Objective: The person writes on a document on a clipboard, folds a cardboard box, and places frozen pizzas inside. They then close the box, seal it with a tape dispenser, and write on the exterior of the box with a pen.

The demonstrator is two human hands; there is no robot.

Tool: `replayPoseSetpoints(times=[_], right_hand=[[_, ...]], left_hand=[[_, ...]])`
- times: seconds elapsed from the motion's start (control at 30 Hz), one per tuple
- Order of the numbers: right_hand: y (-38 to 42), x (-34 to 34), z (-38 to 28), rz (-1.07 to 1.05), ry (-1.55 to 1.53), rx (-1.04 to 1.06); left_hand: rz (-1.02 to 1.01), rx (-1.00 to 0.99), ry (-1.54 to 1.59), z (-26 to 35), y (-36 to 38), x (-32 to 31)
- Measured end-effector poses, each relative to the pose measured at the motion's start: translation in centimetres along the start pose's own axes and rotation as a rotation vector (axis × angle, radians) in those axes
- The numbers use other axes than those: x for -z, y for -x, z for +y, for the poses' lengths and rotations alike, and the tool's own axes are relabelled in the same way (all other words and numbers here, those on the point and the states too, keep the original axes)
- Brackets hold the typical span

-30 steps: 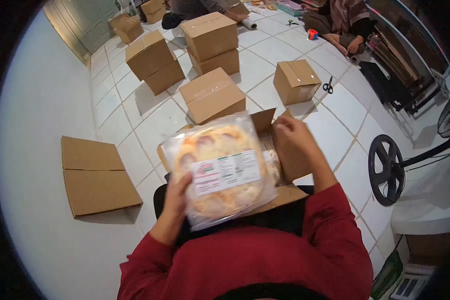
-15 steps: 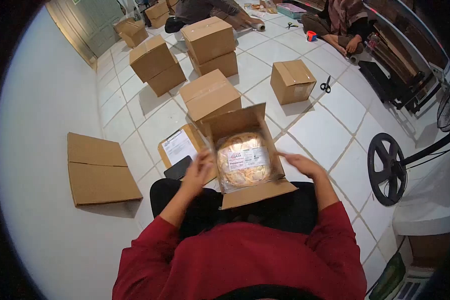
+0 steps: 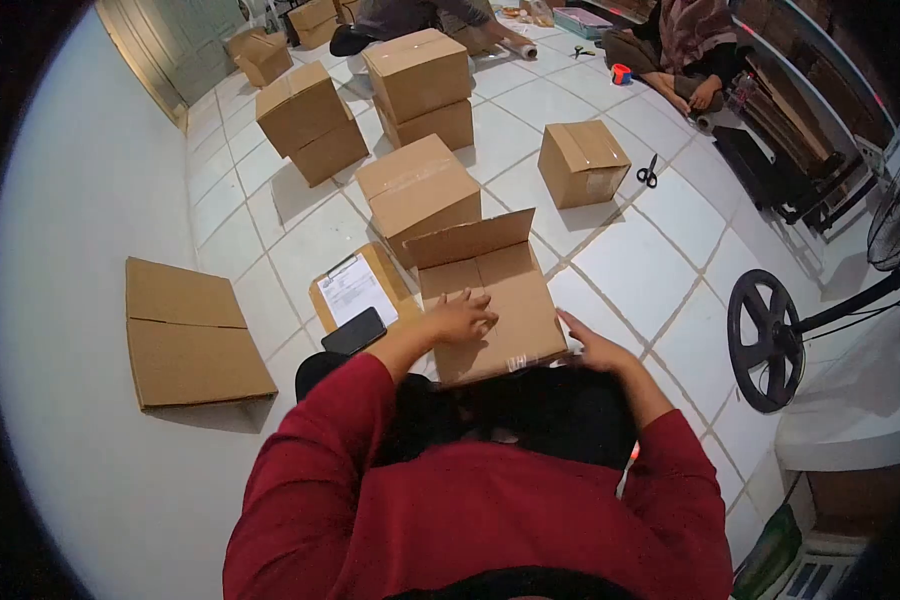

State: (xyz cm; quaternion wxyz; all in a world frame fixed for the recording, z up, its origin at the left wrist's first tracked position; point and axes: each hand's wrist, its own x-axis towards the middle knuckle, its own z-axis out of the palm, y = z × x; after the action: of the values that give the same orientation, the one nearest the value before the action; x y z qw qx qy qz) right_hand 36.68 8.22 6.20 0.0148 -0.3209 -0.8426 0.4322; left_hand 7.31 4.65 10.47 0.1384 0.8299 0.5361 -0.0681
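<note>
A cardboard box [image 3: 515, 295] stands before my legs, its side flaps folded down over the top and its far flap [image 3: 475, 238] standing up. Spread across the folded flaps, the fingers of my left hand [image 3: 465, 317] lie on the cardboard. My right hand [image 3: 597, 347] is at the box's right side near the front corner, fingers stretched out along it. Whatever is inside is covered by the flaps. Left of the box, a clipboard with a printed sheet [image 3: 355, 290] and a dark phone [image 3: 355, 330] lie on the floor.
Taped boxes [image 3: 420, 190] stand ahead, some stacked. Another box [image 3: 582, 163] sits by black scissors [image 3: 648, 172]. A flattened carton [image 3: 195, 345] leans on the left wall. A black wheel [image 3: 765, 340] is at right. Two people sit farther back; one's hand is at a roll [image 3: 526, 50].
The round packaged pizza labelled pepperoni, visible before in the box, is now covered by folded flaps. My left hand moved from beside the box onto its top. The right stays at the right side.
</note>
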Motion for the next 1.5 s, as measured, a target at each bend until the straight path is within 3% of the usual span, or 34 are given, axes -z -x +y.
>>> replayPoseSetpoints(times=[0.07,0.13,0.17,0.23,0.3,0.33,0.37,0.4,0.43,0.47,0.53,0.6,0.63,0.67,0.7,0.73,0.8,0.9,1.0,1.03,1.1,1.13,1.2,1.27,1.3,1.37,1.5], right_hand=[[-2.5,-1.6,-0.9,0.322,-0.434,-0.201],[-4.0,-2.1,-2.9,0.361,-0.161,-0.444],[-5.2,-2.9,-0.7,0.321,-0.238,-0.374],[-5.8,-3.3,0.7,0.289,-0.325,-0.316],[-5.1,-2.4,-1.4,0.261,-0.207,-0.463],[-4.9,-2.2,-1.3,0.270,-0.208,-0.482],[-4.6,-1.7,-1.0,0.212,-0.212,-0.438],[-3.8,-1.3,-0.3,0.155,-0.222,-0.404],[-2.3,0.1,0.4,0.081,-0.593,-0.432],[-0.6,1.0,2.4,0.153,-0.785,-0.420],[4.2,3.6,4.2,0.575,-0.861,-0.510],[10.2,4.0,9.3,0.785,-0.580,-0.734],[14.2,2.7,13.6,0.734,-0.130,-0.788],[17.5,2.7,12.9,0.447,0.173,-0.942],[20.7,0.7,15.8,0.255,0.283,-0.997],[21.4,1.6,11.3,0.023,0.023,-1.190],[24.1,-1.8,10.8,-0.092,-0.248,-1.351],[25.9,-7.7,11.1,0.136,-0.564,-1.405],[24.3,-12.6,11.1,0.542,-0.570,-1.223],[24.1,-14.5,12.7,0.619,-0.230,-1.173],[23.0,-14.4,11.4,0.825,-0.196,-1.306],[23.1,-14.3,12.1,0.815,-0.182,-1.282],[23.7,-13.2,14.5,1.043,-0.061,-1.276],[21.8,-7.0,11.1,1.245,-0.563,-1.169],[20.8,-5.3,10.9,1.378,-0.624,-0.941],[17.7,-0.5,7.9,1.385,-0.638,-0.498],[6.5,5.9,-1.0,1.012,-0.561,-0.131]], left_hand=[[-0.286,0.128,0.376,-1.7,-1.9,4.3],[0.608,-0.117,0.363,-3.0,-1.7,7.0],[0.601,-0.119,0.366,-3.0,-1.5,8.2],[0.834,0.271,0.196,-2.8,-1.3,9.8],[0.298,0.445,0.279,-1.4,-0.3,8.1],[0.056,0.454,0.171,0.0,0.2,6.2],[0.037,0.373,0.168,1.8,1.3,2.8],[0.159,0.347,0.021,2.8,2.1,-3.4],[0.262,0.418,0.029,4.5,2.9,-6.0],[0.333,0.412,0.041,4.3,2.8,-7.2],[0.352,0.447,0.033,4.4,2.9,-7.1],[0.362,0.409,0.071,4.6,2.8,-6.4],[0.365,0.386,0.089,4.3,2.7,-5.9],[0.376,0.372,0.099,3.7,2.5,-5.6],[0.382,0.367,0.097,2.8,2.0,-5.3],[0.381,0.304,0.098,1.8,1.5,-5.0],[0.373,0.243,0.098,0.2,0.4,-4.5],[0.313,0.137,-0.086,-0.9,-1.2,-2.6],[0.370,0.114,-0.211,-0.9,-2.0,-2.3],[0.404,0.085,-0.210,-0.7,-2.1,-2.3],[0.443,0.084,-0.211,-0.3,-2.2,-2.3],[0.392,0.071,-0.166,-0.3,-2.3,-2.3],[0.356,0.077,-0.115,-0.7,-2.3,-2.6],[0.408,0.013,-0.066,-1.1,-2.0,-3.4],[0.399,0.020,-0.063,-1.0,-2.0,-3.5],[0.416,0.034,-0.038,-1.2,-2.3,-3.7],[0.429,0.046,0.015,-0.9,-2.2,-3.6]])
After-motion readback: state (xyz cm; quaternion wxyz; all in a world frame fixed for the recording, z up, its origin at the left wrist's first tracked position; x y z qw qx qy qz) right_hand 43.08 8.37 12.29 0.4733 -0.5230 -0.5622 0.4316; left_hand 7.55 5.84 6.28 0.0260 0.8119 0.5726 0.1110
